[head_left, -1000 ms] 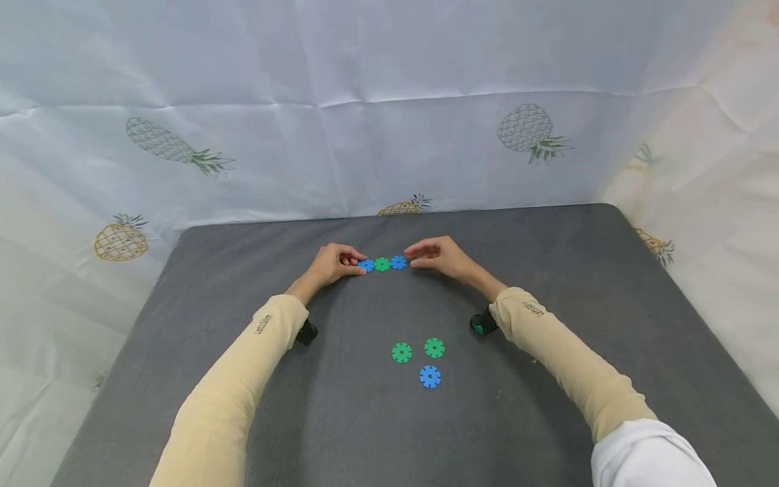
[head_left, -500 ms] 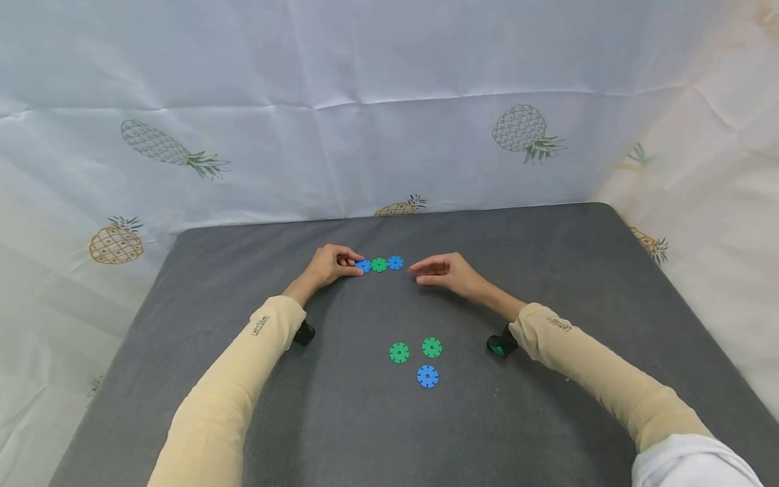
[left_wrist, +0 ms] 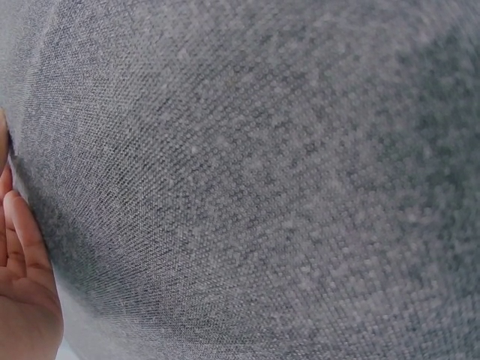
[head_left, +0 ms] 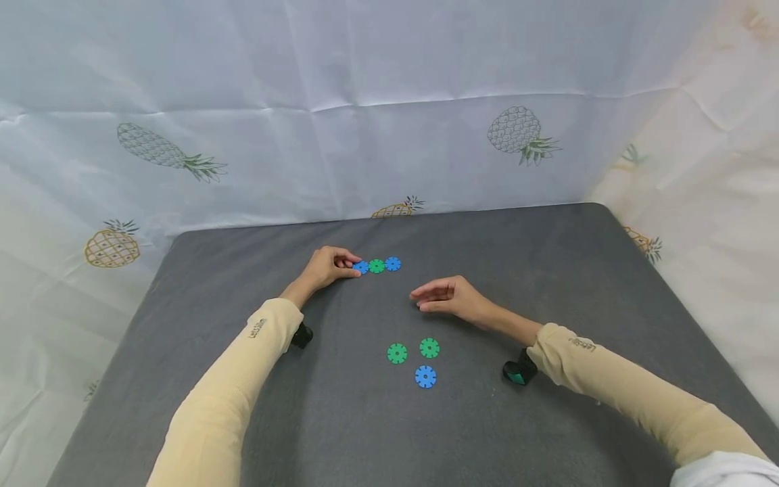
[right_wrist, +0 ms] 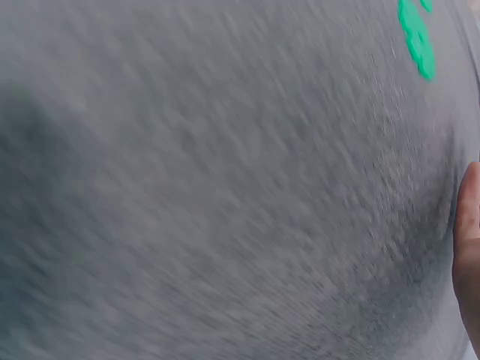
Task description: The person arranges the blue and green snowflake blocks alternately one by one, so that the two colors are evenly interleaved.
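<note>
At the far middle of the table, a row runs left to right: a blue notched disc, a green notched disc and another blue notched disc. The left hand pinches the row's left blue disc between thumb and fingers. Away from the row, to its right and nearer, hovers the right hand, its fingers loosely bent around nothing. Below it lie two loose green discs, a left one and a right one, with a loose blue disc in front of them.
A dark grey cloth covers the table. Behind it hangs a white curtain with pineapple prints, reaching the table's far edge. Each wrist carries a black camera, such as the right wrist's camera.
The right hand has left the right end of the row and moved back toward the loose discs. The left hand stays at the left blue disc.
</note>
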The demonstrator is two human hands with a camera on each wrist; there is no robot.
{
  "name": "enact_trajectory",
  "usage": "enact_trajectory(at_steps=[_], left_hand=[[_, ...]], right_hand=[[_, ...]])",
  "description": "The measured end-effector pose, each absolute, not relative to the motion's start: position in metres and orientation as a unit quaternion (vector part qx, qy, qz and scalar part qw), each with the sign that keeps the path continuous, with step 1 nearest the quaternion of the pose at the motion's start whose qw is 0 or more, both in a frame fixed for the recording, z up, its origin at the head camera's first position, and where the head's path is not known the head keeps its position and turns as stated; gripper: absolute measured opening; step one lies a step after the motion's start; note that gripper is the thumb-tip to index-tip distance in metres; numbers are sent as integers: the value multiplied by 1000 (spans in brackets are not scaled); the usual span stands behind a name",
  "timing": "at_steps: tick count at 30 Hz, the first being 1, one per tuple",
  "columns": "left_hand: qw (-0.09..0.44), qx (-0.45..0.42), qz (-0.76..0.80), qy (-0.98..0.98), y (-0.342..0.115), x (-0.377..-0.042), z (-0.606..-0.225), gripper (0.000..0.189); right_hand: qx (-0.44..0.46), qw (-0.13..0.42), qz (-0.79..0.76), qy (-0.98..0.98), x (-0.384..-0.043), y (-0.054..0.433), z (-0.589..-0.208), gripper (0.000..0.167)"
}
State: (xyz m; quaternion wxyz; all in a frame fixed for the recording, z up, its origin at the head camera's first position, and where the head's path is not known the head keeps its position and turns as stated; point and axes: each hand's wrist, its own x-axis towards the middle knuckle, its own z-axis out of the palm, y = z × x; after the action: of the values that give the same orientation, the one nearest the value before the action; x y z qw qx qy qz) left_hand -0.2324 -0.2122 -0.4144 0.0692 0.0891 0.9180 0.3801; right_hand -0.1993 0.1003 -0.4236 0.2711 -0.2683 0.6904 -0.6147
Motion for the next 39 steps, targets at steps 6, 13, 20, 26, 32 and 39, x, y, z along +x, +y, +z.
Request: enact_trajectory(at_steps=[6,13,20,26,32,39], left_hand=[[68,86,377,920,-213,-234,-417,28],[70,84,380,918,-212,-233,-417,28],[69,90,384,916,-212,-232,-417,28],[66,93,381,917,-212,-232,-416,28],[66,94,379,918,-211,-232,-417,28],[61,94,376,920,-212,-233,-417,28]], right_hand=[[-261,288,-628,674,-186,105,-426,37],[-252,314,-645,649,-168,111,-427,40],[-264,323,-647,638,-153,116,-428,40],[-295,309,-650,628,-149,122,-433,40],[-321,295,-626,646,-150,126,-437,41],[-362,274,-573,683,-152,124,-437,43]])
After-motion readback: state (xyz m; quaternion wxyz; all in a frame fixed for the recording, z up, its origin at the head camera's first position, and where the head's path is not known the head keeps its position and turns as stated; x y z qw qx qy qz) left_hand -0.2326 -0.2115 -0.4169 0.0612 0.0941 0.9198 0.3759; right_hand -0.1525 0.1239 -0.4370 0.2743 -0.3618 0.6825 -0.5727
